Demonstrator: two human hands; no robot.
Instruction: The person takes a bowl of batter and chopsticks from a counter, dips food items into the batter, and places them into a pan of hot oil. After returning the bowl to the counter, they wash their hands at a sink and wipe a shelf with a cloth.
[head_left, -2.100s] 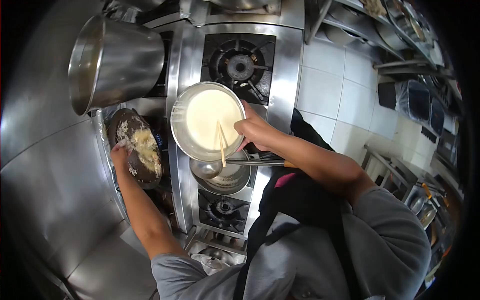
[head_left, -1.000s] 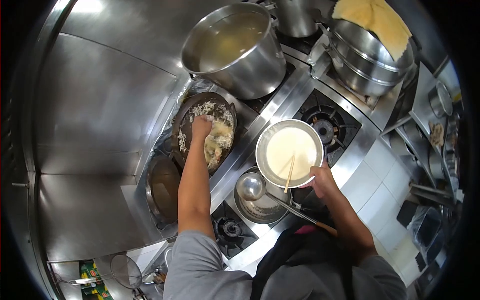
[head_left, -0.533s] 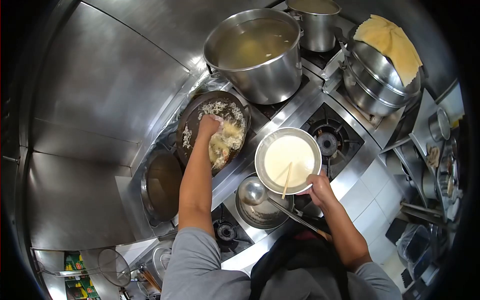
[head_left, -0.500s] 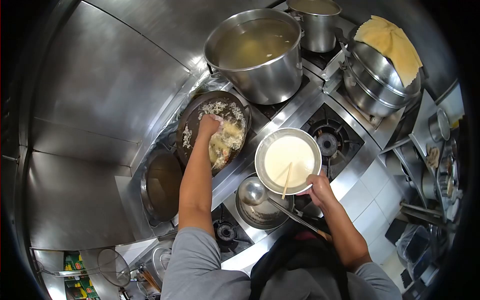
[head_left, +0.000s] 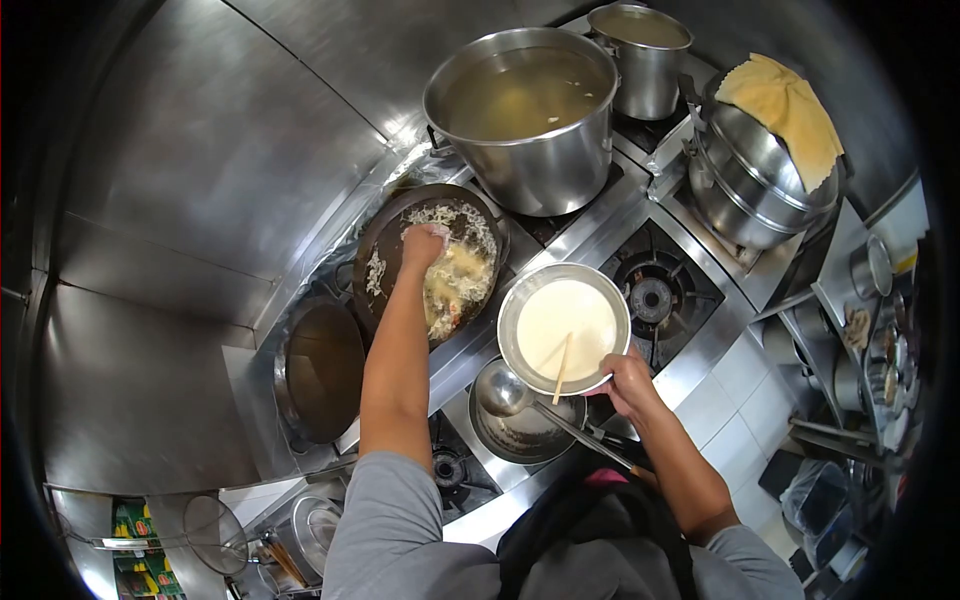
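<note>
My left hand (head_left: pixel 426 244) is over the dark wok (head_left: pixel 376 292), its fingers curled together and coated with pale batter; what is inside them, if anything, is hidden. Frying batter bits (head_left: pixel 462 275) float in the bubbling oil under and beside it. My right hand (head_left: pixel 628 384) grips the rim of a metal bowl (head_left: pixel 508 335) of cream-coloured batter (head_left: pixel 570 318), held in the air right of the wok. Light wooden chopsticks (head_left: pixel 562 370) lean in the batter against the bowl's near rim. Below the bowl a ladle (head_left: pixel 503 388) rests across a metal pan (head_left: pixel 530 452).
A large stockpot (head_left: pixel 540 165) of clear liquid stands behind the wok, with a smaller pot (head_left: pixel 648 75) beyond it. At right are a lidded steamer (head_left: pixel 755 150) under a yellow cloth (head_left: pixel 785 100) and a gas burner (head_left: pixel 651 299). Another dark wok (head_left: pixel 320 370) stands left.
The batter bowl has shifted slightly left in view with my right hand. My left hand stays over the wok and has moved a little. The whole view has shifted slightly.
</note>
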